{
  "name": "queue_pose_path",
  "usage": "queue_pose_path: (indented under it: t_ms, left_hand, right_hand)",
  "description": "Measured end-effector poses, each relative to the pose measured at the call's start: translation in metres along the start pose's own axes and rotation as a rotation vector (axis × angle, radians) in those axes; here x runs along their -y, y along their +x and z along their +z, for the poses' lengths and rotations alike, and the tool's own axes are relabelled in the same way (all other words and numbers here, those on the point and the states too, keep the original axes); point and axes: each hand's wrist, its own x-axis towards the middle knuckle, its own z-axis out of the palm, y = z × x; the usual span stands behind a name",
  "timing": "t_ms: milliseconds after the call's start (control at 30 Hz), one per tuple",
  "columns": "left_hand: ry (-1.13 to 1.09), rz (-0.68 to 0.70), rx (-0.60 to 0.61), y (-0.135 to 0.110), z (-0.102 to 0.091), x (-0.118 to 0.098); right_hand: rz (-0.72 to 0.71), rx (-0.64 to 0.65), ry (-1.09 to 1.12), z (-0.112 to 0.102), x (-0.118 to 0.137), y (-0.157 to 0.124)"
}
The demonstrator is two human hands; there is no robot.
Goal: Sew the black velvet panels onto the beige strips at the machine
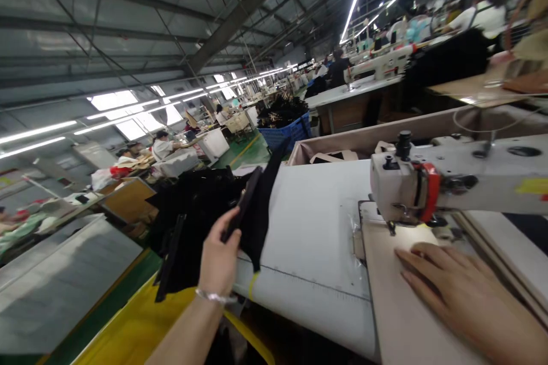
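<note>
My left hand (219,258) is closed on a piece of black fabric (252,205), pinching it at the left edge of the white sewing table (317,234). The piece hangs over that edge, beside a larger heap of black fabric (192,211) to the left. A thin bracelet circles my left wrist. My right hand (462,293) lies flat, fingers stretched out, on the beige work plate (385,274) in front of the sewing machine head (406,185). It holds nothing.
A yellow bin (141,325) stands below the table's left edge. A blue crate (286,134) full of dark cloth sits further back. Other people work at sewing tables along the hall, left and far right. A grey table (55,279) is at the left.
</note>
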Motion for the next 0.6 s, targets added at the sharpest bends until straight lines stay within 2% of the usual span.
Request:
queue_pose_path:
  t_ms: [33, 100, 167, 233, 300, 367, 433, 500, 533, 600]
  left_hand:
    - [0.069, 0.049, 0.133, -0.028, 0.015, 0.003]
    - [0.233, 0.230, 0.294, -0.068, 0.040, 0.005]
    - [0.359, 0.440, 0.414, -0.082, 0.063, -0.003]
    - [0.393, 0.605, 0.530, -0.069, 0.092, -0.021]
    - [0.350, 0.661, 0.622, -0.041, 0.128, -0.041]
    - [0.317, 0.559, 0.637, -0.010, 0.166, -0.056]
    - [0.304, 0.496, 0.654, 0.014, 0.198, -0.062]
    - [0.272, 0.472, 0.698, 0.028, 0.214, -0.060]
    - [0.243, 0.469, 0.731, 0.032, 0.215, -0.057]
    - [0.166, 0.463, 0.804, 0.038, 0.203, -0.052]
  right_hand:
    - [-0.009, 0.036, -0.030, -0.003, 0.001, 0.005]
    - [-0.025, 0.096, -0.058, -0.008, 0.005, 0.011]
    - [-0.017, 0.114, -0.050, -0.013, 0.008, 0.015]
    - [-0.005, 0.118, -0.027, -0.016, 0.011, 0.016]
    - [0.008, 0.114, -0.004, -0.020, 0.012, 0.016]
    - [0.013, 0.113, 0.006, -0.022, 0.013, 0.017]
    - [0.018, 0.116, 0.002, -0.024, 0.013, 0.017]
    - [0.026, 0.118, -0.004, -0.025, 0.014, 0.018]
    - [0.030, 0.119, -0.005, -0.026, 0.015, 0.018]
    - [0.035, 0.123, -0.003, -0.026, 0.016, 0.018]
